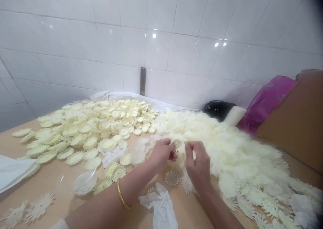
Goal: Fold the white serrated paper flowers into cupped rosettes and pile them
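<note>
My left hand (163, 153) and my right hand (198, 163) meet above the wooden table (50, 185), both pinching a pale cream fabric flower petal piece (178, 144) between their fingertips. A gold bangle (122, 196) circles my left wrist. A big loose heap of cream petal cutouts (237, 155) lies just right of my hands. To the left spreads a mass of layered, stacked petal flowers (101, 128). A few single cutouts (172, 177) lie under my hands.
A clear plastic dish (84, 183) sits near the front left, and a crumpled white cloth (161, 205) by my wrist. A brown cardboard box (297, 121), a pink bag (264, 101), a black object (217, 109) and a white roll (234, 116) stand at the right. White tiled wall behind.
</note>
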Demonstrator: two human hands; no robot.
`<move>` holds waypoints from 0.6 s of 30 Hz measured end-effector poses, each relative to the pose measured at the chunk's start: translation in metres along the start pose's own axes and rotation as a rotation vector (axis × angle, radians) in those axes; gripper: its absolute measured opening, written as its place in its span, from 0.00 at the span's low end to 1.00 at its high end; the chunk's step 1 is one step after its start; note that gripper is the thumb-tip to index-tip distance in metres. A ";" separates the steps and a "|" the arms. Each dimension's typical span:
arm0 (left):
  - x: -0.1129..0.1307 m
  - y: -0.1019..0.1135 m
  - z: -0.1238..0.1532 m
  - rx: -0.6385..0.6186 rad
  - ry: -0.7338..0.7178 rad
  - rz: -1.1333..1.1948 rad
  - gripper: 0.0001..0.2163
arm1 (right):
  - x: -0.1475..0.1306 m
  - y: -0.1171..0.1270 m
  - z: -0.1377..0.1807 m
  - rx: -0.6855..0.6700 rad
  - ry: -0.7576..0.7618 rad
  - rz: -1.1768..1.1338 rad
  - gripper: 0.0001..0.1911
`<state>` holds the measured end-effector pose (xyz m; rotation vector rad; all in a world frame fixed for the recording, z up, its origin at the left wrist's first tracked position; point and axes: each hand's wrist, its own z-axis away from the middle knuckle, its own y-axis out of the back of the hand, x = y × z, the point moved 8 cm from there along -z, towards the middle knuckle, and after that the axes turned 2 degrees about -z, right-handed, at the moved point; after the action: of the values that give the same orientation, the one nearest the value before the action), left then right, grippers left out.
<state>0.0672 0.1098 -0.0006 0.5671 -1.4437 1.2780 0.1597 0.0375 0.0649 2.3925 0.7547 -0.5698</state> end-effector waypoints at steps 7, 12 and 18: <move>0.000 -0.014 0.008 -0.126 -0.004 -0.111 0.14 | 0.031 0.000 -0.003 -0.076 -0.310 -0.124 0.15; -0.001 -0.017 0.010 -0.203 -0.022 -0.252 0.14 | 0.045 -0.011 0.002 -0.111 -0.593 -0.587 0.18; -0.005 -0.017 0.011 -0.151 -0.043 -0.234 0.14 | 0.048 -0.046 0.020 -0.338 -0.949 -1.062 0.15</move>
<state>0.0787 0.0933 0.0034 0.6444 -1.4481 0.9699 0.1626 0.0749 0.0059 1.0081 1.4225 -1.6397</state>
